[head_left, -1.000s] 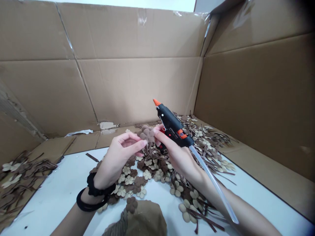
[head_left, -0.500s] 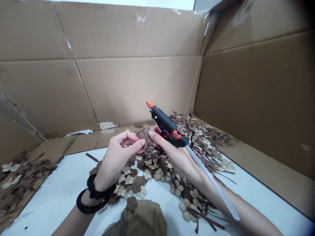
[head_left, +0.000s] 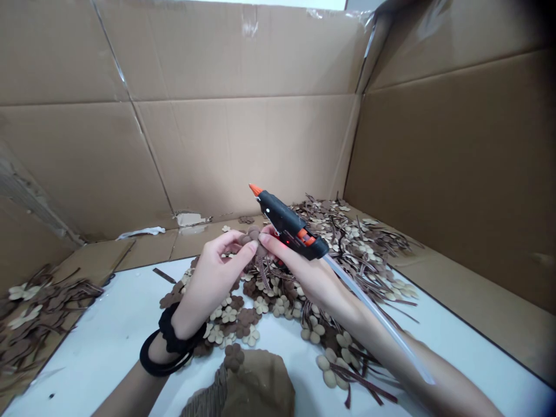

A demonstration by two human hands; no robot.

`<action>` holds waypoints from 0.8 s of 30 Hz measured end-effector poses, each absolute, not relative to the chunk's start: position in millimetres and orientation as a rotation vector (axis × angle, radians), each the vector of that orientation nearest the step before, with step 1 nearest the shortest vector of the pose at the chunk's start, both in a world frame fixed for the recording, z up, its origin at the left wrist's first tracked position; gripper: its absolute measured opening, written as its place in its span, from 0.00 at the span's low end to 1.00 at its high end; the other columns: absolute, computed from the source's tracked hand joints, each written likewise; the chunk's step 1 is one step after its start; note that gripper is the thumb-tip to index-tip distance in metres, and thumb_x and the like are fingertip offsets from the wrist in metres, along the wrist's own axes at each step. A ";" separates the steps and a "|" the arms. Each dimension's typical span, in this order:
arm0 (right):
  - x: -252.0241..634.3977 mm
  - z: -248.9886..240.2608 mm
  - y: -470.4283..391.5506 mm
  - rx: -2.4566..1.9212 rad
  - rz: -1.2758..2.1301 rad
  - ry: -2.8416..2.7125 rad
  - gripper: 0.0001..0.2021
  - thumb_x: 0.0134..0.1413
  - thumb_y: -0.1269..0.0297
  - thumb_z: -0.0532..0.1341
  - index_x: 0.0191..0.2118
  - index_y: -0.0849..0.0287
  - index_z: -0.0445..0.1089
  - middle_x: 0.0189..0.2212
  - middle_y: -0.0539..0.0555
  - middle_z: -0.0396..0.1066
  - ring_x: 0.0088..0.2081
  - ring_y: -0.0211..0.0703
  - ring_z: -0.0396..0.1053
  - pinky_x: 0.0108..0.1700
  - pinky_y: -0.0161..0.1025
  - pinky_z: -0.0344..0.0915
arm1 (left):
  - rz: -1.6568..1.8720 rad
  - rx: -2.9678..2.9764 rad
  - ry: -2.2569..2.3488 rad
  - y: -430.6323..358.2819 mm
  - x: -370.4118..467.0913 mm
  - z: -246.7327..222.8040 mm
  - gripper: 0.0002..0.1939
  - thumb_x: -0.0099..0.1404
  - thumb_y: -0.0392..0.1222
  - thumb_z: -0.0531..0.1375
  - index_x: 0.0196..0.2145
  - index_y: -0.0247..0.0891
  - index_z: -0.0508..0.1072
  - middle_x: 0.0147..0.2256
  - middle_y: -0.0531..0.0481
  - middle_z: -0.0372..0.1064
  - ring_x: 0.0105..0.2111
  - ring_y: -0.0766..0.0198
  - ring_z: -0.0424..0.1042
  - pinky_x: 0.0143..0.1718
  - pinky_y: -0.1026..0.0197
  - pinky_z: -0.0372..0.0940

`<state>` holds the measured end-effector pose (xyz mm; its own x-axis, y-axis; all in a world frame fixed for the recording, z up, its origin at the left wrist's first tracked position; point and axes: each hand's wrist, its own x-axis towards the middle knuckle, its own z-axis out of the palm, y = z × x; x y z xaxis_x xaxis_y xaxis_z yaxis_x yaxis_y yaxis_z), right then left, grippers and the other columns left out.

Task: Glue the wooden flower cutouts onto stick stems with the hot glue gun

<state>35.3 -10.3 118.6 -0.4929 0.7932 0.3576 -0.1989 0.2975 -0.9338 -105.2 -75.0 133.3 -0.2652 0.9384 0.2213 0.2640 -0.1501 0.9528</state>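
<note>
A dark brown fabric flower [head_left: 253, 236] is pinched between the fingertips of both hands near the middle of the view. My left hand [head_left: 223, 262] is closed on its left side, thumb in front. My right hand [head_left: 289, 258] grips the flower's right edge and also carries a black glue gun [head_left: 286, 220], whose orange tip points up and left. From the gun's back a long clear glue stick [head_left: 377, 315] runs over the forearm. A thin brown ribbon [head_left: 263, 271] hangs below the flower.
Brown and beige flowers with ribbons [head_left: 347, 237] are heaped on the white board [head_left: 117, 324] and behind it. More flowers [head_left: 47, 307] lie at the left. Cardboard walls [head_left: 252, 139] stand behind and right. A brown lump [head_left: 260, 385] sits at the front edge.
The glue gun's tip has shifted slightly left and down. Both hands have drawn a little closer together around the flower, and the left wrist has moved slightly right.
</note>
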 end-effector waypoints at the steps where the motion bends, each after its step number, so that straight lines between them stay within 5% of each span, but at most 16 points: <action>1: 35.1 118.1 -9.8 -0.550 1.350 -1.656 0.11 0.54 0.52 0.61 0.37 0.53 0.70 0.34 0.49 0.69 0.38 0.41 0.66 0.44 0.40 0.61 | 1.453 1.394 1.539 -74.8 -104.7 133.5 0.12 0.59 0.48 0.60 0.29 0.36 0.70 0.24 0.55 0.61 0.22 0.71 0.59 0.23 0.68 0.59; 16: 38.1 126.5 -15.2 -0.543 1.280 -1.753 0.14 0.55 0.50 0.60 0.39 0.54 0.70 0.25 0.48 0.62 0.29 0.39 0.61 0.33 0.38 0.59 | 1.710 1.459 1.366 -74.4 -105.2 125.3 0.11 0.59 0.41 0.60 0.24 0.37 0.63 0.23 0.57 0.57 0.24 0.70 0.59 0.25 0.69 0.57; 24: 37.8 118.6 0.4 -0.551 1.229 -1.738 0.19 0.54 0.46 0.58 0.42 0.56 0.72 0.23 0.48 0.61 0.28 0.39 0.61 0.32 0.38 0.58 | 1.701 1.596 1.562 -75.8 -142.3 142.8 0.10 0.57 0.46 0.62 0.27 0.36 0.71 0.30 0.49 0.71 0.32 0.62 0.70 0.35 0.61 0.66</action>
